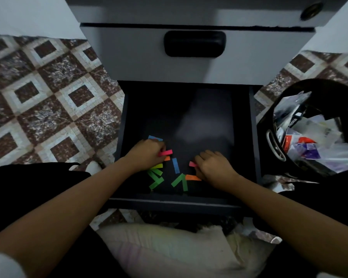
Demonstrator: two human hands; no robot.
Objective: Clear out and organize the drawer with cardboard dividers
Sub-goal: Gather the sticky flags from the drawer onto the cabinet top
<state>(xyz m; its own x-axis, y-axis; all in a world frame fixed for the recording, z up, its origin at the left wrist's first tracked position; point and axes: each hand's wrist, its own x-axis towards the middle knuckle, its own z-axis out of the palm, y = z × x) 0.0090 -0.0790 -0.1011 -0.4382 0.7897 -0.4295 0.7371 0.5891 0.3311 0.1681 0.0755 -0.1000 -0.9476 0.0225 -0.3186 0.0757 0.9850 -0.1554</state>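
The bottom drawer [253, 137] of a grey cabinet is pulled out, its dark floor nearly bare. Several small coloured paper strips lie scattered near its front: green strips [179, 181], a blue strip [175, 165], an orange strip [192, 177]. My left hand [147, 155] reaches into the drawer and pinches a pink strip [166, 152] with curled fingers. My right hand [213, 165] pinches another pink strip [192, 164] at its fingertips. More green and yellow strips [156, 173] lie partly under my left hand.
A black basket [269, 121] full of plastic bags and packets stands on the floor right of the drawer. The closed upper drawer with a black handle [194, 43] is above. Patterned floor tiles [48, 97] spread left. A pale cushion [169, 249] lies below the drawer front.
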